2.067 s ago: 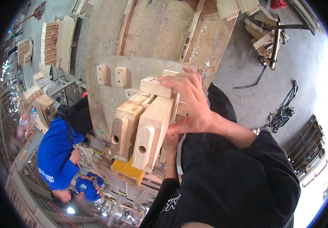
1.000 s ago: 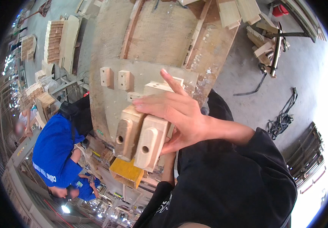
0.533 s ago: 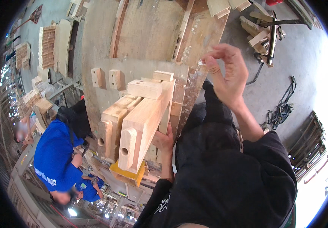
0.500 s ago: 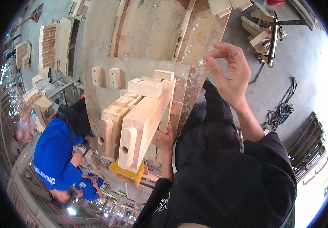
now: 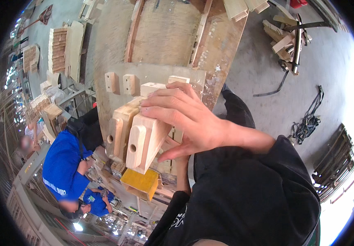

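A pale wooden beam [image 5: 149, 139] with a rounded tenon and a round hole at its near end rests on the worktable. My right hand [image 5: 189, 117] lies across its top, fingers curled over the far side and the thumb down the near side. Against its right flank is my left hand [image 5: 173, 143], mostly hidden behind the right hand and the beam, so its fingers do not show. A second similar beam [image 5: 121, 123] lies alongside on the left. Behind my fingers is a small wood block [image 5: 151, 87], partly covered.
Two drilled blocks [image 5: 129, 84] stand on the plywood worktable [image 5: 164, 33]. A yellow box-shaped piece [image 5: 140, 183] sits below the beam's end. A person in blue [image 5: 64, 162] works at the left, another beyond. Black straps [image 5: 306, 127] and a wood stack [image 5: 334, 156] lie on the floor at right.
My right hand has come down leftward from the air onto the beam, its fingers now over the top. The beam's near end has shifted slightly up and left.
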